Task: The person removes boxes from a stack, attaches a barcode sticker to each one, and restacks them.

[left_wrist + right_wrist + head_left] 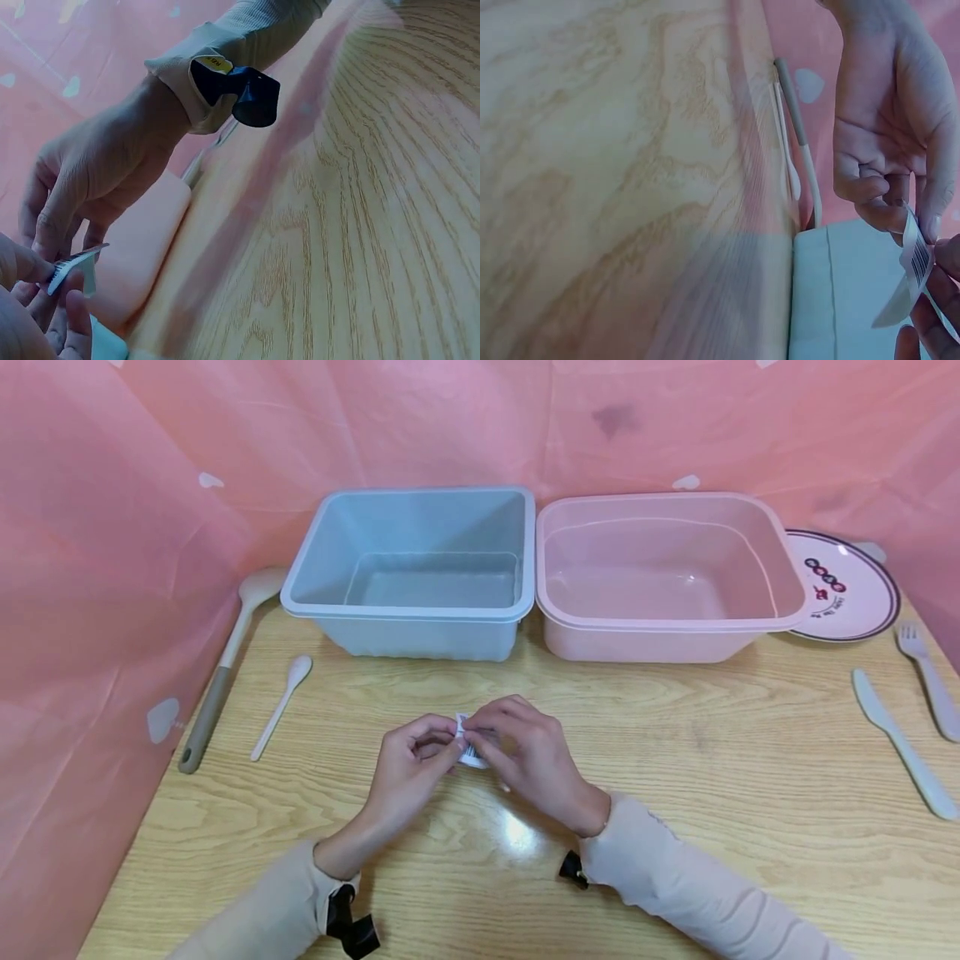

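A small white barcode label (472, 757) is between the two hands, above the table's middle. The left hand (401, 772) pinches its left edge between thumb and fingers. From the other side the right hand (536, 760) pinches it with thumb and forefinger. In the right wrist view the label (917, 259) is bent, with black bars on one face and a pale flap hanging below. Fingertips cover parts of it in every view. The left wrist view shows the label (71, 268) nearly edge-on.
Behind the hands stand a blue-grey basin (420, 635) and a pink basin (645, 643). A long-handled spoon (232, 643) and a small spoon (281, 708) lie left. To the right are a plate (847, 602), a fork (928, 681) and a table knife (900, 743).
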Motion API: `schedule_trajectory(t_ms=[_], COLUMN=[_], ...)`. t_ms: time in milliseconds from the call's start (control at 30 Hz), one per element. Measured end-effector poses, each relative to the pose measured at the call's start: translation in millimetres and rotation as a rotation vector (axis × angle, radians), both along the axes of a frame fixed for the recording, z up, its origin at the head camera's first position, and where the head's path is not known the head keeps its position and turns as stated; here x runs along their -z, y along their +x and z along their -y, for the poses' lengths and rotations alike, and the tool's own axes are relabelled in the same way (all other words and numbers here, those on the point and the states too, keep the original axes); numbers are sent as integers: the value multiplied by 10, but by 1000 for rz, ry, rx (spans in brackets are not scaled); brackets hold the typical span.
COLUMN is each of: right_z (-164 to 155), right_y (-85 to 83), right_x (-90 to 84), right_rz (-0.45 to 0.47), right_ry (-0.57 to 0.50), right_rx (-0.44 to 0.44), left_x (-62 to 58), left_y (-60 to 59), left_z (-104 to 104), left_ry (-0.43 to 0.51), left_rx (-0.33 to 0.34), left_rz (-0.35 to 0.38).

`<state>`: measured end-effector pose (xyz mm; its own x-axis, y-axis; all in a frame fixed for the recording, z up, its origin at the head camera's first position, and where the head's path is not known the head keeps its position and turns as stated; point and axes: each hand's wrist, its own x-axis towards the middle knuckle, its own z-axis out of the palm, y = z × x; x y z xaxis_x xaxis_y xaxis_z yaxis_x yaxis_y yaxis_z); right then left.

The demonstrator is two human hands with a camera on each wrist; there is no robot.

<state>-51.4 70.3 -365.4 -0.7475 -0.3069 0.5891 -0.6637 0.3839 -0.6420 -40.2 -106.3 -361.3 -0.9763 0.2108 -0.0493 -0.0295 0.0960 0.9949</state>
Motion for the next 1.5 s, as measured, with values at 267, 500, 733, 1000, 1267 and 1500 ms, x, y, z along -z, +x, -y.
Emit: schedule_trajectory(t_ms=[267,500,733,1000,1267,1500], right_z=[-14,-32,-29,-37,-42,-54], right_y=[33,51,53,77,82,81], right_x=[23,-2,-31,-72,-68,-69], right_rz=[92,155,265,424,480,490], right_ry=[-47,-76,-119,-182,-212,-220], right_rx=[-1,4,-19,-14,3,20], left_x=[-8,-26,-54,-82,-80,-81], left_y=[27,20,19,13,3,8], left_z=[-10,-25,-15,-22,-29,-20], left_ry=[-5,-26,-47,-68,-80,-86], left_rx=[-14,-8,-5,34,44,39], left_rz=[-63,-98,-120,-160,-154,-153])
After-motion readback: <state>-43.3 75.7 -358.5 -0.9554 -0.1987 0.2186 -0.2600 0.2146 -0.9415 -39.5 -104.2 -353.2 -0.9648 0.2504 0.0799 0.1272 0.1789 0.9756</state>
